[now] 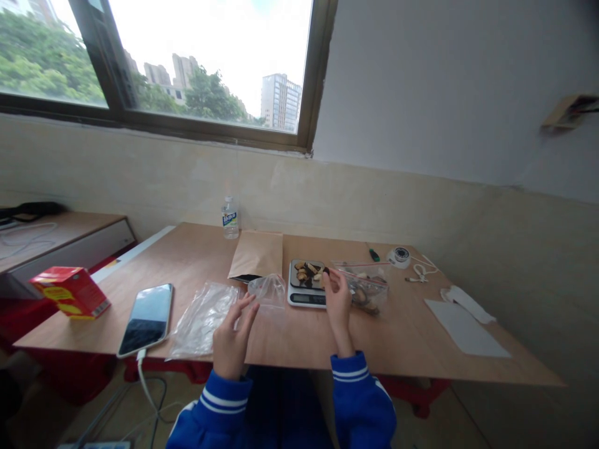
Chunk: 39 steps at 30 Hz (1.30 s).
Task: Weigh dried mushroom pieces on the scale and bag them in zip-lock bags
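My right hand (337,304) is over the right edge of a small digital kitchen scale (306,298). Its fingers pinch a dark dried mushroom piece (326,271). Several brown and pale dried mushroom pieces (305,272) lie on the scale's dark pan; I cannot read the display. Right of the scale, partly behind my right hand, is a clear zip bag (369,287) with more dried pieces in it. My left hand (233,337) is raised with fingers apart, close to a small clear plastic bag (269,290); nothing shows between its fingers.
A brown paper bag (259,252) and a water bottle (229,218) stand at the back. Leftward are clear plastic bags (206,321), a phone (147,318) on a cable and a red box (72,292). To the right are a white camera (399,256) and a white sheet (465,327).
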Motion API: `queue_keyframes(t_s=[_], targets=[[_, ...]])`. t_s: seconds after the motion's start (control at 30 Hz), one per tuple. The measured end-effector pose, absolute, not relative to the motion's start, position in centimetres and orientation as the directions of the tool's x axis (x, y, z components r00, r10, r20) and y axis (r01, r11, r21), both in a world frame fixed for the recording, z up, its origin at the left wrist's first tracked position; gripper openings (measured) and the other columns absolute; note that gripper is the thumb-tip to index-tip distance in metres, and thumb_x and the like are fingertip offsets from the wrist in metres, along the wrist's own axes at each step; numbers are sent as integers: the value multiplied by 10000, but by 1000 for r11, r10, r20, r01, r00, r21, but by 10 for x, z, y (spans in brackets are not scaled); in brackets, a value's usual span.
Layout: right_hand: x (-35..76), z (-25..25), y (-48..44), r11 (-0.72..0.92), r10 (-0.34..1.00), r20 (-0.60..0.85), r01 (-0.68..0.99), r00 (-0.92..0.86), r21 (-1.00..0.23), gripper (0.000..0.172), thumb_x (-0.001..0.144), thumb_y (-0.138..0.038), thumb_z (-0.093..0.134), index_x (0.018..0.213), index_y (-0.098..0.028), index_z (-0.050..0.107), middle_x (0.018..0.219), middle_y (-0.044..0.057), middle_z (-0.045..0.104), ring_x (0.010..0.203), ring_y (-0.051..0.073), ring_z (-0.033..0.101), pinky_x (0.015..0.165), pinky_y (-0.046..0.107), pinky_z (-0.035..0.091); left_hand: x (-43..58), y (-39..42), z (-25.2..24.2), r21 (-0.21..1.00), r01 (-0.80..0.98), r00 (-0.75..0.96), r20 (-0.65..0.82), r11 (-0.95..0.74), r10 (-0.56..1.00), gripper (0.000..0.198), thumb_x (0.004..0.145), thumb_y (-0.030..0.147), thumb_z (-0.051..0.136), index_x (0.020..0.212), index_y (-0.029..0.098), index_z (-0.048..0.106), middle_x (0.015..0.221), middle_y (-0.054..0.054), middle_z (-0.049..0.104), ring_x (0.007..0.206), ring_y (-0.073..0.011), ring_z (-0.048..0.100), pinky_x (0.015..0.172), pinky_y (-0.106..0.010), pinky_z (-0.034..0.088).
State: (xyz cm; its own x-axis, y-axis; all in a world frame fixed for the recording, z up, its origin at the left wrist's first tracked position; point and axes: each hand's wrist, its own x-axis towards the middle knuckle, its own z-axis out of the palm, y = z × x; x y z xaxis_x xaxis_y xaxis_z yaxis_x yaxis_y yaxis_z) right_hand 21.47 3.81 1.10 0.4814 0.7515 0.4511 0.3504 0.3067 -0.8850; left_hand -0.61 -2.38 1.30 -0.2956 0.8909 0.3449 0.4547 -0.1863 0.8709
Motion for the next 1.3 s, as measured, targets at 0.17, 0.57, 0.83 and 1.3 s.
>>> queue_keyframes(t_s=[0.17, 0.57, 0.83, 1.3], targets=[[170, 46, 16, 379, 853, 439, 244, 281, -893, 404, 843, -456, 522, 1121, -163, 529, 870, 77, 673, 703, 169, 622, 648, 284, 493, 2, -24, 9, 861, 499, -319, 285, -96, 904, 332, 759, 486, 568, 1005, 283, 660, 1068, -7, 687, 766, -201, 678, 734, -333, 527], [175, 9, 16, 386, 879, 464, 411, 106, -826, 317, 935, -352, 343, 975, -187, 610, 1006, 78, 638, 974, 187, 573, 905, 345, 428, 1, -19, -3, 913, 385, -305, 266, -138, 914, 351, 758, 502, 571, 1005, 269, 659, 1068, -23, 688, 966, -242, 651, 844, -349, 514], [201, -19, 62, 335, 811, 585, 818, 1, -466, 347, 872, -255, 426, 1191, -185, 543, 1299, 136, 479, 1209, 270, 405, 1000, 484, 323, 1, -21, 3, 817, 448, -295, 519, -364, 802, 346, 825, 426, 524, 1093, 232, 624, 1260, -53, 579, 1243, -236, 458, 1053, -389, 361], [214, -31, 92, 417, 822, 565, 752, -73, -510, 267, 835, -134, 436, 978, -173, 658, 991, 115, 661, 965, 239, 575, 883, 402, 430, 7, -26, 6, 933, 301, -307, 293, -200, 905, 388, 827, 496, 458, 1034, 214, 627, 1070, -64, 674, 910, -205, 659, 662, -259, 541]])
